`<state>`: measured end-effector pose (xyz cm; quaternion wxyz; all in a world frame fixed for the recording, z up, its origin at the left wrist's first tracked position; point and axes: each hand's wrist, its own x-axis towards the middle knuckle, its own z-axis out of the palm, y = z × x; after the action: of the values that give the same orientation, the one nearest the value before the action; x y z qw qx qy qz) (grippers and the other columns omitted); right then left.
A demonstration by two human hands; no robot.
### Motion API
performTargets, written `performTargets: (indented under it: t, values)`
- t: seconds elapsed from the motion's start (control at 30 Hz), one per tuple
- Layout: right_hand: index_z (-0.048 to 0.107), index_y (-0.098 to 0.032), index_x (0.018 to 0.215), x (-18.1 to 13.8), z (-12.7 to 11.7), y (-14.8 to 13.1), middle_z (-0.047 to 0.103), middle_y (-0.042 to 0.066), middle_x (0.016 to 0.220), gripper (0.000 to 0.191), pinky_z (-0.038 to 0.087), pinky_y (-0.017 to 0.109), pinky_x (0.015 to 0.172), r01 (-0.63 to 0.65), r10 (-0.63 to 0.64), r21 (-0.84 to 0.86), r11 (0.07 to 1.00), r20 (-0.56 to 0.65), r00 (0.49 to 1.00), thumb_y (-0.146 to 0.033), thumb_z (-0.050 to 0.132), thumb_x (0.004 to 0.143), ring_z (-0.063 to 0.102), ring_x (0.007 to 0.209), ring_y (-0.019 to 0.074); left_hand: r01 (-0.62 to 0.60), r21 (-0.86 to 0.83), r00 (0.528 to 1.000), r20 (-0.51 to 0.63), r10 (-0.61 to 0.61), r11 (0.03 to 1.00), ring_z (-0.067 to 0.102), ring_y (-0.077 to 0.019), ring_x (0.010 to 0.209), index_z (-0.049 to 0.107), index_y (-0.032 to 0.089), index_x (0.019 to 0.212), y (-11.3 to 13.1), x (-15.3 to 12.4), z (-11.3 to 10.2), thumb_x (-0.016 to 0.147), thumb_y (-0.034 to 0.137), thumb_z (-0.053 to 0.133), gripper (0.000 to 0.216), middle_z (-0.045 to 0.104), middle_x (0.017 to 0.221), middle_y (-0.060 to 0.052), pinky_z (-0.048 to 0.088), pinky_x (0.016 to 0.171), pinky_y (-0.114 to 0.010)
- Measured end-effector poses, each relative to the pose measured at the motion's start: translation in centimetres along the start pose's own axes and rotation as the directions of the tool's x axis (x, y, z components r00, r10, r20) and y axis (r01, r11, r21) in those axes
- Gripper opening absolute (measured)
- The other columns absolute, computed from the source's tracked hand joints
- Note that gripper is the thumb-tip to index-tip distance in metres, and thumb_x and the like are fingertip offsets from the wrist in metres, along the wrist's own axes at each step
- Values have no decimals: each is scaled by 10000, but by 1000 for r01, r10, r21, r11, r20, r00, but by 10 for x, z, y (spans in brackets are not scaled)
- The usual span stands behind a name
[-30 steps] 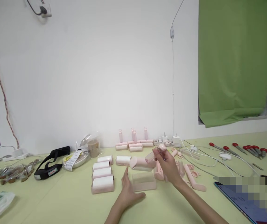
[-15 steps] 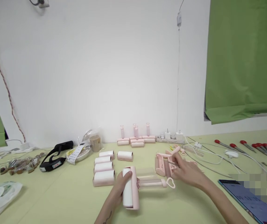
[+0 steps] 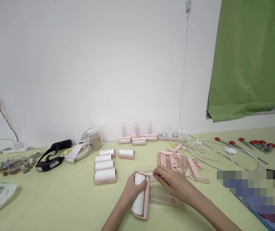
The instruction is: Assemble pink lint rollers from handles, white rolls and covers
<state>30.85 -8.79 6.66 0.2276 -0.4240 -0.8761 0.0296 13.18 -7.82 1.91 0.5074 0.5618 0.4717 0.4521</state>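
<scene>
My left hand (image 3: 130, 192) is wrapped around a pink lint roller (image 3: 141, 199) with a white roll, holding it low over the pale green table (image 3: 55, 205). Its clear pink handle (image 3: 166, 199) points right, under my right wrist. My right hand (image 3: 173, 184) pinches something thin at the roller's top edge; I cannot make out what it is. A clear cover (image 3: 145, 169) lies just behind the roller.
Several white rolls in pink holders (image 3: 105, 165) lie to the left. Loose pink handles and frames (image 3: 183, 162) lie right of my hands. Finished rollers (image 3: 137, 136) stand by the wall. Black goggles (image 3: 53, 157), red-handled tools (image 3: 255, 145), cables and a power strip (image 3: 172, 138) sit farther off.
My left hand picked up the roller and now holds it nearer me. My right hand came from the pile of pink parts to the roller's top edge.
</scene>
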Motion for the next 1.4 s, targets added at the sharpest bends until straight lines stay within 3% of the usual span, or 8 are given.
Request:
performTargets:
  t: [0.17,0.3,0.47,0.63,0.77,0.9,1.27,1.4]
  values:
    - [466,-201,765,9,0,-18,549,12,731,178,214,233,436,-18,36,-238,971,74,997,-96,327,804,517,567,138,-48,109,997,-51,54,993,545,-168,710,517,154,829,4,-3,2,657,225,508,186,582,728,-18,441,657,-271]
    - [475,-190,898,14,8,-24,586,31,766,320,176,237,435,-30,78,-335,942,131,988,14,386,667,544,608,165,-70,137,996,-40,76,988,545,-170,727,521,153,835,7,-5,2,668,244,513,191,592,760,-26,435,675,-269]
    - [502,-241,1000,10,13,-18,631,20,775,307,226,215,467,-20,46,-186,982,136,990,-97,344,779,575,678,167,-72,122,997,-6,73,990,547,-173,706,513,138,845,7,-7,5,652,320,571,272,597,778,-45,436,659,-278]
    - [565,-227,900,7,16,-22,655,26,727,278,206,227,444,-157,192,-240,958,133,972,-104,395,719,595,630,169,-11,106,1000,-6,12,994,552,-212,805,518,136,880,1,-8,11,634,381,600,357,607,858,-66,432,706,-300]
    - [552,-231,867,7,22,-30,660,16,705,267,148,243,412,-221,268,-315,923,114,957,-103,429,668,604,586,182,-8,93,997,-75,15,996,554,-223,822,514,142,885,-7,-9,14,621,425,607,398,605,868,-69,427,709,-306]
    - [539,-235,880,9,30,-37,663,6,707,269,131,254,407,-174,215,-317,933,102,971,-97,410,688,612,597,181,-23,101,979,-199,42,995,553,-191,688,491,159,829,-12,-18,9,627,438,593,359,584,729,-29,425,616,-285]
    - [587,-168,754,28,53,-52,668,58,707,156,240,241,467,-85,121,-222,971,158,980,-107,448,719,612,649,192,51,480,929,-344,134,876,540,-190,687,379,203,815,0,-33,-17,682,334,509,228,536,722,-12,405,616,-284]
    - [573,-161,804,26,48,-38,667,66,719,214,244,245,466,-116,141,-203,972,114,983,-146,360,811,606,633,188,70,562,910,-375,178,824,542,-230,783,346,198,900,12,-27,-24,673,418,509,356,532,861,-59,403,648,-307]
